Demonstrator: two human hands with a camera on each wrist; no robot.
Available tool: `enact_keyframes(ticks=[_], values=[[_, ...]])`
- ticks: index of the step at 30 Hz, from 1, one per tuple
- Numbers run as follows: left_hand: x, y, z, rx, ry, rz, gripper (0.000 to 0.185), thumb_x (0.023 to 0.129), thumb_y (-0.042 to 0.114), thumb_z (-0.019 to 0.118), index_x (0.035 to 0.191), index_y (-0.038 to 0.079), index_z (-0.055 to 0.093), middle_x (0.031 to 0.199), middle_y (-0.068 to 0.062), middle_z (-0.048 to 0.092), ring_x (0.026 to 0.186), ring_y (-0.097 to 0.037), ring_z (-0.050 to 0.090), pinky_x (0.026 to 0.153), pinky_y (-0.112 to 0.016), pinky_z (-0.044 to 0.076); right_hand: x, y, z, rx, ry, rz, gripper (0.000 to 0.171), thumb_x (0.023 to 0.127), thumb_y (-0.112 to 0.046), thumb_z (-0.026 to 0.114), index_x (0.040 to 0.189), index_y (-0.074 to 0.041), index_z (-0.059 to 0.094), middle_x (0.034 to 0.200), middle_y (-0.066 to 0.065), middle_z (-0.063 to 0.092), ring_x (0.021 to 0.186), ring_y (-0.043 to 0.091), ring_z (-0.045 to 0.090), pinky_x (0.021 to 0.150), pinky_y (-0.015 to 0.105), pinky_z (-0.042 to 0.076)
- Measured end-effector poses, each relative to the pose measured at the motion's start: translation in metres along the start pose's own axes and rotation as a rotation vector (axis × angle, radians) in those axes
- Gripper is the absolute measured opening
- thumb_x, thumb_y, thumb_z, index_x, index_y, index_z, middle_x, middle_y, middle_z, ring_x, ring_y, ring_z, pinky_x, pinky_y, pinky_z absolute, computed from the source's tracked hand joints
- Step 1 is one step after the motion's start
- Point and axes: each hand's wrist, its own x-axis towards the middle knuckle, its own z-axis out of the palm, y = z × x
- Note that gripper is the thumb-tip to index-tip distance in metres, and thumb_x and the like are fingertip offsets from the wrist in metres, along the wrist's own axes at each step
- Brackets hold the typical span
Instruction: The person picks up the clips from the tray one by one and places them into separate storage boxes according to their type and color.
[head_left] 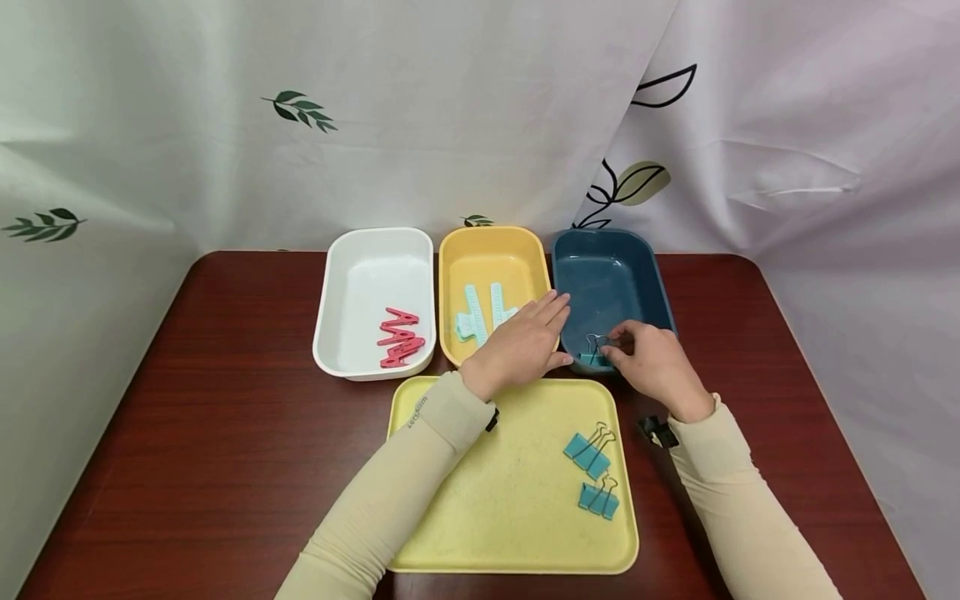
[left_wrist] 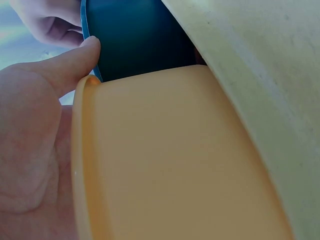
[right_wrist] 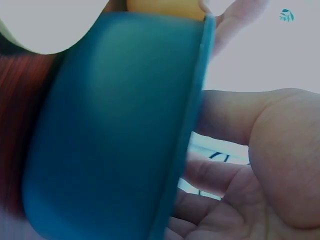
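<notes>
My right hand reaches into the near end of the dark blue bin. Thumb and forefinger pinch a teal binder clip by its wire handles, low beside the near wall. My left hand lies across the near right part of the yellow bin, fingers straight and pointing toward the blue bin. In the left wrist view its thumb is right at the blue bin's rim. Teal binder clips lie on the right side of the pale yellow tray, with another binder clip nearer me.
A white bin at the left holds several pink clothespins. Mint clips with ruler-like marks lie in the yellow bin. The three bins stand side by side behind the tray on a dark red table, before a white curtain.
</notes>
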Motion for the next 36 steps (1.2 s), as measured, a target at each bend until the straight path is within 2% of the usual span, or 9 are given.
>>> enact_keyframes(ticks=[7,16,28,36], values=[[-0.001,0.001,-0.001,0.002,0.002,0.002,0.074,0.105,0.046,0.049,0.158,0.001,0.025,0.168,-0.011,0.012,0.155,-0.024,0.001,0.123,-0.034,0.007,-0.011,-0.004,-0.008,0.007,0.072,-0.016,0.033,0.096,-0.018,0.069,0.119,0.006,0.066,0.106,0.022,0.070,0.089,0.033,0.068,0.077,0.052,0.056],[-0.001,0.000,-0.001,-0.008,0.004,0.004,0.075,0.104,0.046,0.050,0.158,0.001,0.025,0.168,-0.011,0.012,0.155,-0.024,0.001,0.123,-0.034,0.008,-0.028,-0.011,-0.018,0.009,0.116,-0.043,0.032,0.097,-0.017,0.068,0.119,0.005,0.066,0.113,0.024,0.068,0.090,0.034,0.068,0.079,0.054,0.055],[-0.001,0.001,-0.002,-0.016,0.000,0.003,0.075,0.104,0.045,0.051,0.158,0.001,0.024,0.168,-0.012,0.012,0.155,-0.024,0.000,0.123,-0.035,0.007,-0.051,-0.017,-0.022,0.029,0.097,-0.060,0.032,0.095,-0.017,0.071,0.121,0.002,0.066,0.116,0.024,0.067,0.093,0.035,0.070,0.081,0.054,0.056],[-0.001,0.000,-0.001,-0.029,0.003,0.006,0.076,0.104,0.045,0.053,0.158,0.001,0.024,0.168,-0.011,0.011,0.155,-0.024,0.000,0.123,-0.035,0.008,-0.063,-0.016,-0.015,0.049,0.069,-0.058,0.031,0.094,-0.017,0.072,0.119,0.001,0.066,0.113,0.020,0.068,0.094,0.031,0.069,0.081,0.051,0.057]])
